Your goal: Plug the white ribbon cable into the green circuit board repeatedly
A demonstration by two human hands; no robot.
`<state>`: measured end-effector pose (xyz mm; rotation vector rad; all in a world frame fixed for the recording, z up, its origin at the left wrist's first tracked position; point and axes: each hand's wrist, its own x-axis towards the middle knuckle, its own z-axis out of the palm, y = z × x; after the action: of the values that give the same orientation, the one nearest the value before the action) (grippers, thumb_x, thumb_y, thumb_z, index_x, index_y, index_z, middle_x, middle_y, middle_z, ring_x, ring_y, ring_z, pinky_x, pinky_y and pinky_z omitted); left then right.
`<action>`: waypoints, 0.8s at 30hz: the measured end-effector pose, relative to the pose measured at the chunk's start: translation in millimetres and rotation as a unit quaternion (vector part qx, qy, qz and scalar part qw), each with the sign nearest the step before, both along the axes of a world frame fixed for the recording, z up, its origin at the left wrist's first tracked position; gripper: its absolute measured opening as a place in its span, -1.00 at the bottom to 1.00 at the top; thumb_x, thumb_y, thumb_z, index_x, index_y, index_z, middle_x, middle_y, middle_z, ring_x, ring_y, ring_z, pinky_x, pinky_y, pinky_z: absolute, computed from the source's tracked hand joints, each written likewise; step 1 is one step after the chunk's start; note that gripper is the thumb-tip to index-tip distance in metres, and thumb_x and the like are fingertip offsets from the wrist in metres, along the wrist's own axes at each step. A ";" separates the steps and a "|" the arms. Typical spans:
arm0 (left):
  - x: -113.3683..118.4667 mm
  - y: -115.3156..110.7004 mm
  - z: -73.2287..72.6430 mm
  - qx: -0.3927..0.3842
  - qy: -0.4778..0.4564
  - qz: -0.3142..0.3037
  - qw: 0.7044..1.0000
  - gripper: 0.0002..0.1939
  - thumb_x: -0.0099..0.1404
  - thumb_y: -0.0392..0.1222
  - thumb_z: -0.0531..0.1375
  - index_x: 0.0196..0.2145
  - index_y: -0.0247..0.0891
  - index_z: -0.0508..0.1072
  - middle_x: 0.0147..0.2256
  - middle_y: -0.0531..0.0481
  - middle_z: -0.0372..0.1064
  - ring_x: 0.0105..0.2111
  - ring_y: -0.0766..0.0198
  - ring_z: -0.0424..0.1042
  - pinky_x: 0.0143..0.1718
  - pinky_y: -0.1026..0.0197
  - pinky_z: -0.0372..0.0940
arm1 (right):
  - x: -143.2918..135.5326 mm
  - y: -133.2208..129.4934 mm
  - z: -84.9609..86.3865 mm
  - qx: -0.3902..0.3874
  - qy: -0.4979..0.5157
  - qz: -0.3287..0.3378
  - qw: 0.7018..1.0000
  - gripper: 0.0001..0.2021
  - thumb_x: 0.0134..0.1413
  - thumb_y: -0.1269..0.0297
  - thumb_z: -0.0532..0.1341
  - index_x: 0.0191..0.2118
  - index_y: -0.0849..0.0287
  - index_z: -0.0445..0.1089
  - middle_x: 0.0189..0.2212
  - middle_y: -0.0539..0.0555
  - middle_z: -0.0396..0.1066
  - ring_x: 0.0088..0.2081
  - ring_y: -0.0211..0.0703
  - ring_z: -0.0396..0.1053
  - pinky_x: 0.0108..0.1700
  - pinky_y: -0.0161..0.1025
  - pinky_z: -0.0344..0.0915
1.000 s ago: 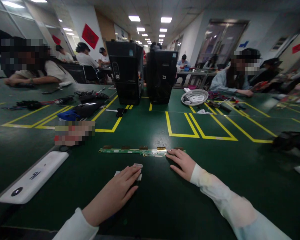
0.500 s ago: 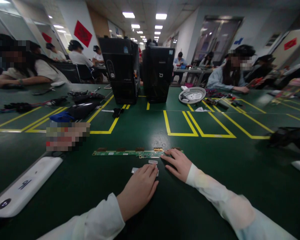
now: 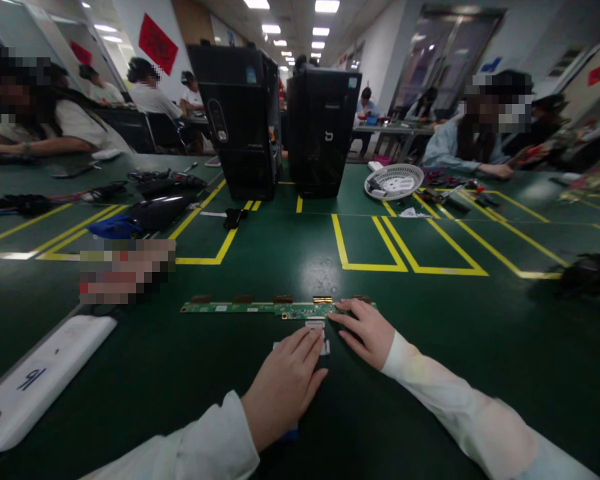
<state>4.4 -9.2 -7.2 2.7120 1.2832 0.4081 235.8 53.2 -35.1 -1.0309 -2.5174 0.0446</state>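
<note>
A long, narrow green circuit board (image 3: 250, 309) lies flat across the table, with brown tabs along its far edge. My right hand (image 3: 363, 328) rests at its right part, fingertips touching the board and thumb spread apart. Just nearer to me, my left hand (image 3: 290, 373) has its fingers together on a flat white ribbon cable (image 3: 326, 347). The cable's white end (image 3: 315, 325) lies close to the board's near-edge connector. Most of the cable is hidden under this hand; a bit of blue (image 3: 291, 433) shows below the palm.
Two black computer towers (image 3: 237, 127) (image 3: 323, 133) stand at the back. A white basket (image 3: 394, 181) with parts is at back right. To the left are a long white device (image 3: 35, 380), cables (image 3: 163, 183) and a blue-and-black item (image 3: 115, 227). Other people sit around the table.
The view has shifted slightly. The white cable end appears a little closer to the board, my left hand with it. Blue now shows beneath the left palm. My right hand stays on the board.
</note>
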 end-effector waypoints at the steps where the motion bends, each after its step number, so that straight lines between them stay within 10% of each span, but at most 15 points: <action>1: -0.2 0.3 0.2 -0.004 0.001 0.001 1.000 -0.51 0.41 -0.04 -0.04 0.21 -0.27 0.23 0.18 -0.17 0.28 0.15 0.05 0.26 0.08 -0.03 0.27 | 0.1 -0.5 0.6 -0.001 -0.001 -0.001 1.000 -0.64 0.24 0.28 0.02 0.09 0.16 0.35 0.02 0.26 0.30 0.09 0.05 0.24 0.08 0.06 0.27; 24: 7.6 -3.7 4.4 -0.033 0.034 0.036 0.998 -0.33 0.37 0.19 -0.07 0.22 -0.37 0.21 0.24 -0.21 0.17 0.21 0.00 0.20 0.16 -0.04 0.20 | 0.2 -2.3 3.3 -0.004 0.003 0.006 1.000 -0.65 0.25 0.30 0.02 0.08 0.19 0.35 0.03 0.28 0.30 0.11 0.06 0.23 0.08 0.10 0.28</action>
<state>12.0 -12.9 -2.8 2.6532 1.3895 0.2772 236.0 50.8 -31.8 -1.0176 -2.5192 0.0604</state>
